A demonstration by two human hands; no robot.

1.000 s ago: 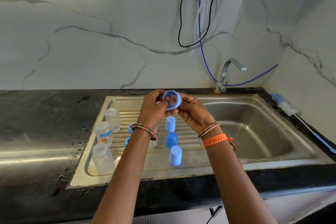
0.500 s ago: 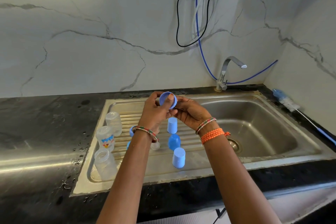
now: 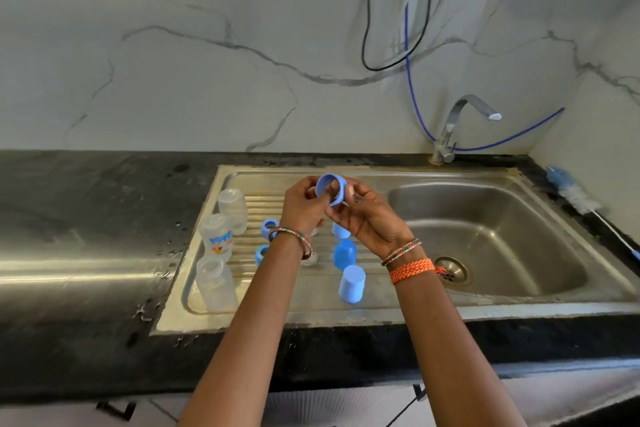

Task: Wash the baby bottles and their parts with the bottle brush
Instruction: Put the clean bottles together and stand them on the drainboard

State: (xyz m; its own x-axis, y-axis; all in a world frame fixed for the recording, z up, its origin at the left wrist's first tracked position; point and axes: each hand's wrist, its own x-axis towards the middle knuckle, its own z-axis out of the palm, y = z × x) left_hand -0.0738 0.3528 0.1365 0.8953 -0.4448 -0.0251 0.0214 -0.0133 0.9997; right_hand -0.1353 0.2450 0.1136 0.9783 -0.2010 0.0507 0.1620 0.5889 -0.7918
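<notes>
Above the ribbed drainboard (image 3: 277, 302), my left hand (image 3: 304, 208) and my right hand (image 3: 372, 218) both hold one blue screw ring (image 3: 333, 188), tilted on its side. Three clear bottles (image 3: 216, 282) stand in a row on the drainboard's left side. Two more blue rings (image 3: 268, 227) lie just left of my left wrist. Three blue caps (image 3: 351, 284) stand under my right hand, the farthest partly hidden. The bottle brush (image 3: 573, 196) lies on the counter at the far right, untouched.
The steel basin (image 3: 502, 243) with its drain lies right of the drainboard. A tap (image 3: 460, 121) stands behind it, with cables and a blue hose hanging down the marble wall. Wet black counter (image 3: 86, 218) extends left.
My view has shifted to the left and tipped down a little. Both hands have turned the blue ring between their fingers, so that it now stands more edge-on. Nothing on the drainboard moved.
</notes>
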